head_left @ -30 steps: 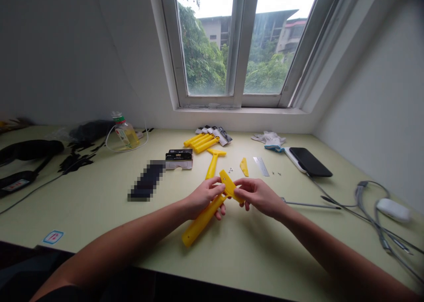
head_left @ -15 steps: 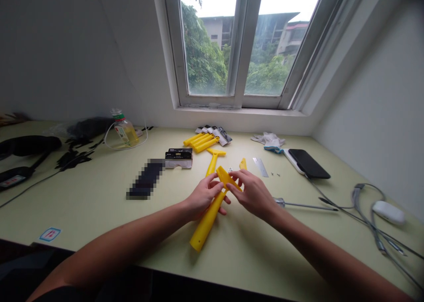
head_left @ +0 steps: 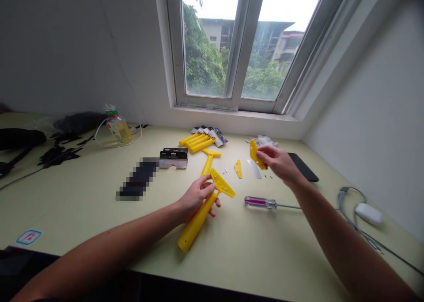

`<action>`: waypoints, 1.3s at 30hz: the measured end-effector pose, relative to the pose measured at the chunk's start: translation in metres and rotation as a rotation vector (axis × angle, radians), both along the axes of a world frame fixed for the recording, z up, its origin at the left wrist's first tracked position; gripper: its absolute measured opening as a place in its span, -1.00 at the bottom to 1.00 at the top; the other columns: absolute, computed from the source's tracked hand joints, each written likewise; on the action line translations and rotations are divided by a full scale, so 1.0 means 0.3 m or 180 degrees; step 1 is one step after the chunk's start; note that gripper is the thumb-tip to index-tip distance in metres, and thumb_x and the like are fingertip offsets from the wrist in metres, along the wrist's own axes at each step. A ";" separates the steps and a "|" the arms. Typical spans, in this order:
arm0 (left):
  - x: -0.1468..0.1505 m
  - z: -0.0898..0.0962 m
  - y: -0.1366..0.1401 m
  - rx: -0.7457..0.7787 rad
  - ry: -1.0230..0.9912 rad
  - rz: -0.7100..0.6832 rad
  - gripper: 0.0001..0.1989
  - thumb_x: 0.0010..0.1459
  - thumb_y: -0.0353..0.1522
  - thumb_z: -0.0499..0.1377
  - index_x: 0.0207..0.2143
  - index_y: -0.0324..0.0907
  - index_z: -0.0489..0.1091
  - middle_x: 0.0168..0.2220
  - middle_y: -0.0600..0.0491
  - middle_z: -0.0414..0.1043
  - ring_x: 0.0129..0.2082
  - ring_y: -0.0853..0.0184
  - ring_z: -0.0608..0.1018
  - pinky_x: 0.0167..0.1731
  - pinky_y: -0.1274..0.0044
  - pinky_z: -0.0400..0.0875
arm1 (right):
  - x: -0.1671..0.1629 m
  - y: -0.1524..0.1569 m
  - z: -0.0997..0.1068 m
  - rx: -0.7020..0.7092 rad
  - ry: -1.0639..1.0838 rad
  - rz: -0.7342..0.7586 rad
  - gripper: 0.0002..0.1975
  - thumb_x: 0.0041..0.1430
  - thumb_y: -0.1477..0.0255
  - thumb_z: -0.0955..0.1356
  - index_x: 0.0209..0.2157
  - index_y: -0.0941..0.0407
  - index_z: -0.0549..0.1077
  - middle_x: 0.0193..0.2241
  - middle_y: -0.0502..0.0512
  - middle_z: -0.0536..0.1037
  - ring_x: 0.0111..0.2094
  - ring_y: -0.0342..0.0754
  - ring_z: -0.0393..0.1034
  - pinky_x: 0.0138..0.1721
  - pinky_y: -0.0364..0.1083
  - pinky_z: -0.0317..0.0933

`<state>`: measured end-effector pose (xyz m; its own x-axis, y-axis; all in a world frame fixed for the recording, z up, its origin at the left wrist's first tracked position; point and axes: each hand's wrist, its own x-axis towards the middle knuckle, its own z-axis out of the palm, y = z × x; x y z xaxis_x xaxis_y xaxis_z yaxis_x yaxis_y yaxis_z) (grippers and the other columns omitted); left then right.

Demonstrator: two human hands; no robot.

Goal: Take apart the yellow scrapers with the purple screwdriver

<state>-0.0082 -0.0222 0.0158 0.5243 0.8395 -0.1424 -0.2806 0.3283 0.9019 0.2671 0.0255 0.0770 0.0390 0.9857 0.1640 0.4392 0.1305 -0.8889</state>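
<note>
My left hand (head_left: 200, 196) is closed around the neck of a yellow scraper handle (head_left: 198, 224), whose wide head shows its inner face with small holes. Pinched in my right hand (head_left: 276, 159) is a yellow cover plate (head_left: 254, 154), raised over the table's right side. A second yellow plate (head_left: 238, 169) lies on the table beneath it, beside flat metal blades (head_left: 255, 169). Small screws (head_left: 225, 171) sit in a little pile left of that plate. Behind my left hand lies another yellow scraper (head_left: 208, 161).
A screwdriver (head_left: 260, 202) lies under my right forearm. Several packaged yellow scrapers (head_left: 198, 142) and a black-and-white box (head_left: 173, 158) are farther back. Also on the table are a bottle of yellow liquid (head_left: 118, 127), a black phone (head_left: 303, 167), gloves (head_left: 265, 141) and cables (head_left: 347, 213).
The cover plate has come off the scraper head and moved right and up in my right hand. My left hand keeps hold of the handle. The view has shifted slightly.
</note>
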 end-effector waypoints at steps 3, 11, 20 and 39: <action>-0.006 0.006 -0.006 0.0022 0.0026 0.0023 -0.59 0.17 -0.28 0.22 0.03 -0.16 0.23 -0.03 -0.10 0.28 -0.45 0.36 0.55 -0.67 0.54 0.50 | 0.103 0.057 -0.015 -0.0466 -0.0640 -0.0397 -0.76 0.12 0.36 0.36 -0.22 0.23 0.47 -0.45 0.10 0.51 -0.57 -0.20 0.29 -0.51 -0.16 0.23; -0.008 -0.002 -0.011 -0.0019 0.0020 0.0000 -0.56 0.17 -0.27 0.22 0.06 -0.17 0.20 0.00 -0.14 0.28 -0.45 0.35 0.55 -0.66 0.52 0.51 | -0.014 0.142 -0.098 -0.1199 -0.0801 0.0336 -0.46 0.07 0.57 0.33 0.14 0.27 0.29 -0.46 0.07 0.53 -0.57 -0.17 0.40 -0.47 -0.15 0.38; -0.012 -0.016 -0.004 0.0014 -0.0067 -0.0123 -0.50 0.17 -0.26 0.24 0.12 -0.14 0.21 -0.05 -0.12 0.30 -0.44 0.33 0.57 -0.64 0.50 0.53 | -0.044 0.243 -0.081 -0.1302 -0.2153 0.0282 -0.37 0.04 0.52 0.38 0.18 0.24 0.25 -0.49 0.10 0.52 -0.58 -0.09 0.38 -0.55 -0.12 0.26; -0.003 -0.008 -0.010 0.0077 0.0045 0.0053 -0.54 0.15 -0.22 0.25 0.05 -0.16 0.25 -0.12 -0.07 0.33 -0.43 0.33 0.55 -0.65 0.51 0.51 | -0.221 0.038 -0.030 -0.0937 -0.1204 0.1362 -0.64 0.33 0.24 0.19 -0.05 0.14 0.45 -0.24 0.15 0.59 -0.43 -0.15 0.47 -0.49 -0.20 0.33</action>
<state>-0.0091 -0.0252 0.0134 0.5083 0.8514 -0.1292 -0.2731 0.3017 0.9134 0.2008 0.0369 0.0681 -0.3753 0.9071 -0.1906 0.6926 0.1378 -0.7080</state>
